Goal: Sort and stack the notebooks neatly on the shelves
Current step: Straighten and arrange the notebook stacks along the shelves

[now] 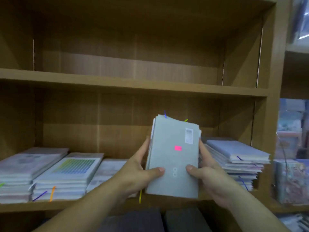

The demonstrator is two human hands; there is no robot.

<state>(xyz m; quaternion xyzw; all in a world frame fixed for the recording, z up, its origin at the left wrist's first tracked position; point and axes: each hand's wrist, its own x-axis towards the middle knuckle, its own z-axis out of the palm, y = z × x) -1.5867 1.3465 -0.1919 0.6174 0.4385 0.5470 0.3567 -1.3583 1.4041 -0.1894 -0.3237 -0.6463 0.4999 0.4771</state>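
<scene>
Grey notebooks (173,158) — a bundle held upright in front of the lower shelf (103,205) — sit clamped between my left hand (138,173) and right hand (207,173), fingers curled round both edges, thumbs pressing the front cover; stacks (66,178) lie alongside.

Grey notebook bundle (173,158) upright, w/ pink sticker.
</scene>
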